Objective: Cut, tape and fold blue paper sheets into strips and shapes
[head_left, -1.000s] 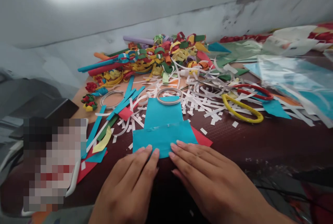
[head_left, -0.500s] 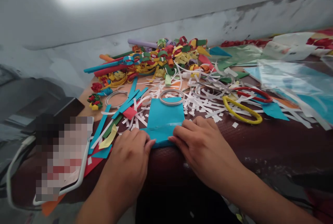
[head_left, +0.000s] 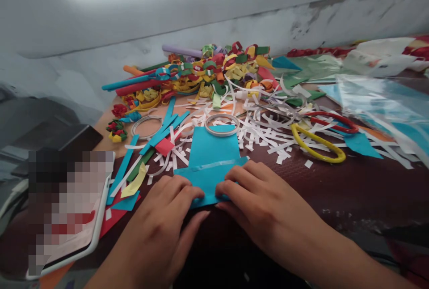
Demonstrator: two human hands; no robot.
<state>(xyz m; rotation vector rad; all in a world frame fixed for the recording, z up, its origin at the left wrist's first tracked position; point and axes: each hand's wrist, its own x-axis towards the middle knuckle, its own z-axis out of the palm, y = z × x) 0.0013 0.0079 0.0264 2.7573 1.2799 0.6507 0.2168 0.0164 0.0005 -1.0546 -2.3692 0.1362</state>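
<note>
A piece of blue paper (head_left: 209, 184) lies across the table's near edge, with a shiny strip of tape (head_left: 212, 165) along its upper part. My left hand (head_left: 161, 222) has curled fingers on its left end; the thumb sits just below the near edge. On the right end, my right hand (head_left: 258, 204) grips with bent fingers on top and the thumb at the edge. Beyond it is a blue paper sheet (head_left: 214, 146), partly covered by the piece in my hands. A tape roll (head_left: 221, 133) rests on the sheet's far end.
Scissors with red and yellow handles (head_left: 318, 148) lie to the right among white paper strips (head_left: 259, 134). A second tape roll (head_left: 147, 137) and blue strips (head_left: 164, 134) are left. Paper chains (head_left: 208, 70) are piled behind. A phone (head_left: 75, 226) lies front left; plastic bags (head_left: 378, 96) lie right.
The blue paper between my hands has come closer to me and shows more of its flat face. My left thumb has moved down, away from the fingers.
</note>
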